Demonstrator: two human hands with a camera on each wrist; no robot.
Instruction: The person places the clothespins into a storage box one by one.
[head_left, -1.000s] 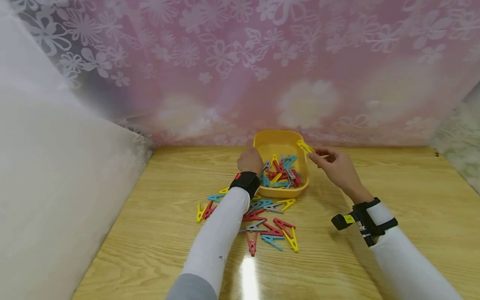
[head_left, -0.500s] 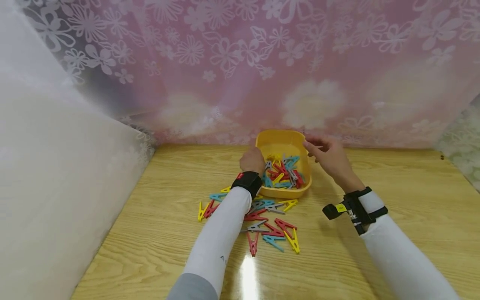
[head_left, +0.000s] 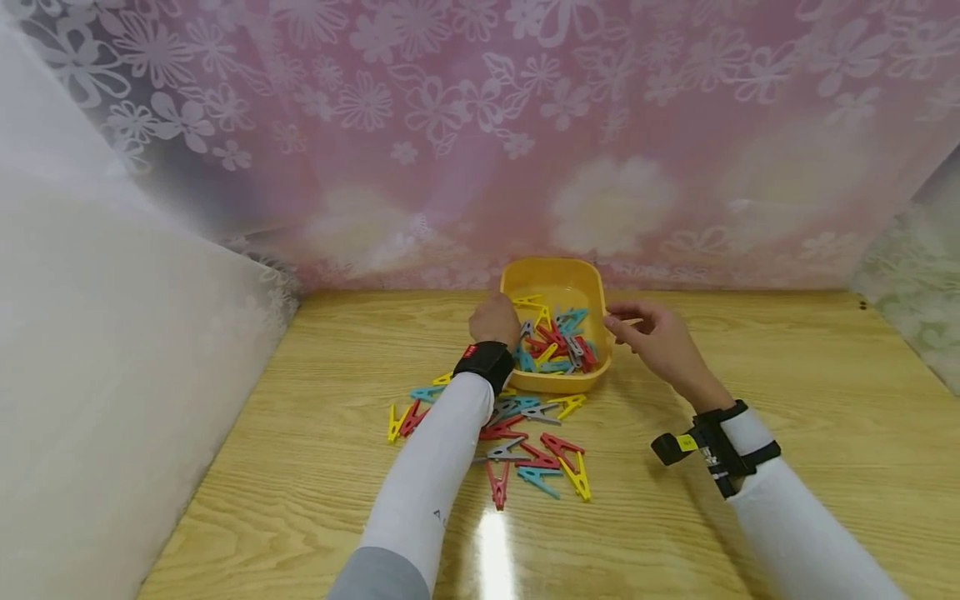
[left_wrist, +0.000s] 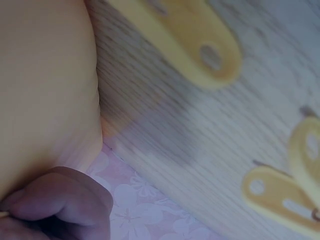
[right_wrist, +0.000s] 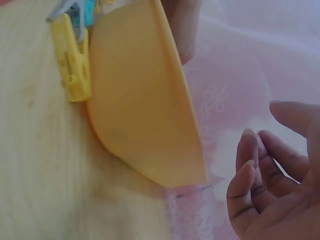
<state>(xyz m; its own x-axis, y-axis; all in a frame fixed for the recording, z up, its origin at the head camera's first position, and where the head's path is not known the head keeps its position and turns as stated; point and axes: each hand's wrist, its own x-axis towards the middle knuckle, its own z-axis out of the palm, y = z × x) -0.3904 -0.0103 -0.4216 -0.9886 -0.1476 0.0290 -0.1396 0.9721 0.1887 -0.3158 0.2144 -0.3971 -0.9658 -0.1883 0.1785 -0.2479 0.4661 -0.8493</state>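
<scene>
A yellow plastic basin (head_left: 592, 283) holds several red, blue, grey and yellow clothespins (head_left: 553, 342). My left hand (head_left: 495, 320) grips the basin's left rim; in the left wrist view its fingers (left_wrist: 65, 200) are curled beside the basin wall (left_wrist: 45, 100). One yellow clothespin (head_left: 528, 300) lies inside, close to that hand. My right hand (head_left: 660, 337) is just off the right rim. In the right wrist view that hand (right_wrist: 275, 175) has loosely bent fingers, thumb apart, and nothing in it.
More clothespins (head_left: 498, 485) are scattered on the wooden table (head_left: 285, 483) in front of the basin, partly under my left forearm. A pink flowered cloth (head_left: 450, 167) hangs behind the table. A white sheet (head_left: 112, 333) stands at the left.
A second ago the right hand pinched a yellow clothespin above the right rim. It let go, and a yellow clothespin now lies in the basin's left part. The left hand stayed at the rim.
</scene>
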